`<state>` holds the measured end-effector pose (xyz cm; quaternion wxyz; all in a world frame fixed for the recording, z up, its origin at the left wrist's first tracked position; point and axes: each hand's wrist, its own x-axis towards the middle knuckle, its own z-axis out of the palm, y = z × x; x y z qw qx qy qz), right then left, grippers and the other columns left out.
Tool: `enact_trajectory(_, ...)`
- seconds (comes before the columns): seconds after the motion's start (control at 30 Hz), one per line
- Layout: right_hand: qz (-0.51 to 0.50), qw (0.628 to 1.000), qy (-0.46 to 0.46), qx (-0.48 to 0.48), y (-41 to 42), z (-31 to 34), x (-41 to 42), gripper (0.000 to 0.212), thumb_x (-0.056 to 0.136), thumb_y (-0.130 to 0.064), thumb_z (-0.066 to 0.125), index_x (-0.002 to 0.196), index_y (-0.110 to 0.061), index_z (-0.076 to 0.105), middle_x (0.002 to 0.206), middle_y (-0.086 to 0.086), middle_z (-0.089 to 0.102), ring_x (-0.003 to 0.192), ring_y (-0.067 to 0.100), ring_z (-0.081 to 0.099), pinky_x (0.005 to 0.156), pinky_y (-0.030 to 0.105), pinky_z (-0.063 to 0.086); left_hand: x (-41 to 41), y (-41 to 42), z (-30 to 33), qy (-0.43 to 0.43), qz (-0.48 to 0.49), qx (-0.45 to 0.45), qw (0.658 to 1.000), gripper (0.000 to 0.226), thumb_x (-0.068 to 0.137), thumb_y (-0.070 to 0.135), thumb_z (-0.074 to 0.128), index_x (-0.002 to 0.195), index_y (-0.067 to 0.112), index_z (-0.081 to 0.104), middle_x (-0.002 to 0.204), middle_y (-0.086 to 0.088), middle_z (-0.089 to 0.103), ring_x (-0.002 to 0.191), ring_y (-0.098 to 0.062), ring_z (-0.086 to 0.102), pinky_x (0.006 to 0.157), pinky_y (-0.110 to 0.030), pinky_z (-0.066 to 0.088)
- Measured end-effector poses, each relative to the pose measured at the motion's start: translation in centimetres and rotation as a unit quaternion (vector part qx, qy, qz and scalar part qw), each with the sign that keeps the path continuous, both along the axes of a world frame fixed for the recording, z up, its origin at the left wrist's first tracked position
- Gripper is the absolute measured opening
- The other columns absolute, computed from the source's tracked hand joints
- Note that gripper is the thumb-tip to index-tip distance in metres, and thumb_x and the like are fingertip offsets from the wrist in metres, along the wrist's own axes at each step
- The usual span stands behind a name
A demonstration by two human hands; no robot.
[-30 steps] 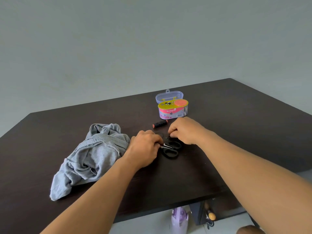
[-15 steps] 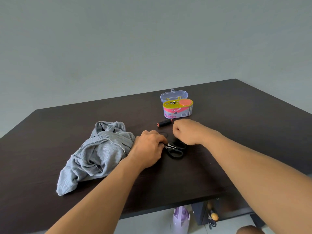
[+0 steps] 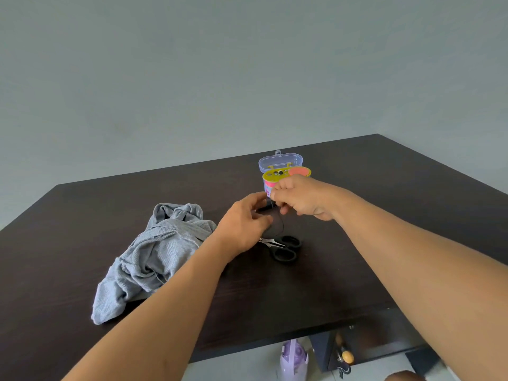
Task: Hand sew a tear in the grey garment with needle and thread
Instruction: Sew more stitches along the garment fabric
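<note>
Clear plastic sewing kit [image 3: 284, 174] open: buttons, pink pincushion inside.

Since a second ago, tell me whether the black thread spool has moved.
Yes. The black thread spool left the table beside the sewing kit box; the left hand holds it above the scissors.

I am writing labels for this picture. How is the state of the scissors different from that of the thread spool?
The scissors lie flat on the dark table, untouched; the thread spool is lifted, gripped by the left hand. The scissors are fully visible; fingers mostly hide the spool. Both look black.
</note>
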<state>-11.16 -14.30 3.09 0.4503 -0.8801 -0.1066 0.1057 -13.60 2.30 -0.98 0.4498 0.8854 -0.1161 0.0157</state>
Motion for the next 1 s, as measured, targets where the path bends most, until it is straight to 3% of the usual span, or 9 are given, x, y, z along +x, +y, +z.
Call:
enact_trajectory(0.1, 0.013, 1.0, 0.016, 0.011, 0.3, 0.3, -0.4, 0.016, 0.098, -0.019, 0.048, 0.085, -0.016, 0.058, 0.085, 0.0, 0.061, 0.071, 0.01, 0.058, 0.064, 0.031, 0.037, 0.4, -0.1, -0.3, 0.01, -0.01, -0.086, 0.996, 0.043, 0.093, 0.01, 0.064, 0.134, 0.02, 0.057, 0.112, 0.007, 0.072, 0.099, -0.012, 0.069, 0.092, -0.031, 0.054)
enact_trajectory(0.2, 0.013, 0.999, 0.029, 0.023, 0.5, 0.4, -0.7, 0.016, 0.098, -0.021, 0.048, 0.087, -0.019, 0.059, 0.084, -0.003, 0.064, 0.074, 0.01, 0.06, 0.069, 0.032, 0.039, 0.7, -0.2, -0.3, 0.021, 0.013, -0.119, 0.993, 0.016, 0.096, 0.012, 0.062, 0.103, 0.022, 0.072, 0.093, 0.002, 0.076, 0.088, -0.013, 0.072, 0.082, -0.031, 0.059)
enact_trajectory(0.3, 0.011, 0.998, 0.037, 0.043, 0.7, 0.0, -0.5, 0.016, 0.098, -0.02, 0.047, 0.088, -0.018, 0.058, 0.082, -0.002, 0.066, 0.077, 0.013, 0.063, 0.073, 0.035, 0.042, 0.5, -0.1, 0.2, 0.009, 0.046, -0.121, 0.992, 0.022, 0.098, 0.013, 0.06, 0.082, 0.021, 0.072, 0.069, 0.008, 0.072, 0.064, -0.003, 0.065, 0.064, -0.02, 0.053)
enact_trajectory(0.4, 0.002, 0.986, 0.081, 0.147, 1.1, -0.7, -0.3, 0.013, 0.098, -0.015, 0.046, 0.09, -0.016, 0.056, 0.074, 0.005, 0.064, 0.072, 0.021, 0.065, 0.08, 0.043, 0.051, 0.5, 0.3, 1.1, 0.008, 0.053, -0.126, 0.991, 0.024, 0.098, 0.015, 0.06, 0.077, 0.018, 0.072, 0.059, 0.009, 0.067, 0.057, -0.003, 0.058, 0.064, -0.021, 0.052)
enact_trajectory(0.5, -0.019, 0.967, 0.116, 0.227, 1.9, -0.6, -0.6, 0.019, 0.101, -0.016, 0.047, 0.083, -0.018, 0.052, 0.058, 0.001, 0.045, 0.044, 0.011, 0.046, 0.057, 0.031, 0.049, 0.5, 0.5, 2.4, 0.015, 0.092, -0.16, 0.983, 0.023, 0.095, 0.017, 0.062, 0.074, 0.017, 0.071, 0.06, 0.002, 0.063, 0.052, -0.006, 0.052, 0.052, -0.018, 0.043)
enact_trajectory(0.63, 0.007, 0.97, 0.107, 0.217, 2.2, -0.2, -0.8, 0.013, 0.101, -0.026, 0.052, 0.093, -0.019, 0.059, 0.057, -0.003, 0.031, 0.04, 0.008, 0.024, 0.052, 0.027, 0.035, 0.9, 1.9, 4.7, 0.034, 0.182, -0.278, 0.943, 0.013, 0.091, 0.017, 0.065, 0.078, 0.015, 0.068, 0.062, 0.003, 0.062, 0.05, -0.007, 0.049, 0.043, -0.019, 0.033)
enact_trajectory(0.8, 0.004, 0.98, 0.057, 0.19, 1.8, -0.1, -0.4, 0.01, 0.095, -0.023, 0.063, 0.09, -0.018, 0.07, 0.057, -0.003, 0.036, 0.048, 0.01, 0.025, 0.05, 0.026, 0.032, 1.9, 5.8, 7.8, 0.068, 0.244, -0.45, 0.856, 0.012, 0.087, 0.013, 0.063, 0.077, 0.02, 0.061, 0.057, 0.007, 0.057, 0.047, -0.007, 0.047, 0.044, -0.022, 0.025)
enact_trajectory(0.9, -0.015, 0.985, 0.035, 0.17, 1.7, -0.3, -0.1, 0.012, 0.093, -0.021, 0.067, 0.081, -0.02, 0.068, 0.057, -0.004, 0.035, 0.044, 0.01, 0.023, 0.047, 0.025, 0.024, 2.4, 8.2, 8.8, 0.056, 0.268, -0.486, 0.83, 0.012, 0.088, 0.014, 0.06, 0.078, 0.021, 0.059, 0.057, 0.008, 0.055, 0.045, -0.007, 0.045, 0.045, -0.021, 0.025)
enact_trajectory(1.0, -0.056, 0.992, 0.003, 0.115, 1.3, -0.3, 0.0, 0.011, 0.09, -0.024, 0.069, 0.082, -0.017, 0.071, 0.06, -0.008, 0.043, 0.05, 0.01, 0.03, 0.049, 0.024, 0.027, 2.4, 10.0, 9.2, 0.034, 0.316, -0.498, 0.807, 0.013, 0.087, 0.013, 0.059, 0.075, 0.02, 0.059, 0.053, 0.008, 0.055, 0.044, -0.007, 0.044, 0.043, -0.019, 0.025)
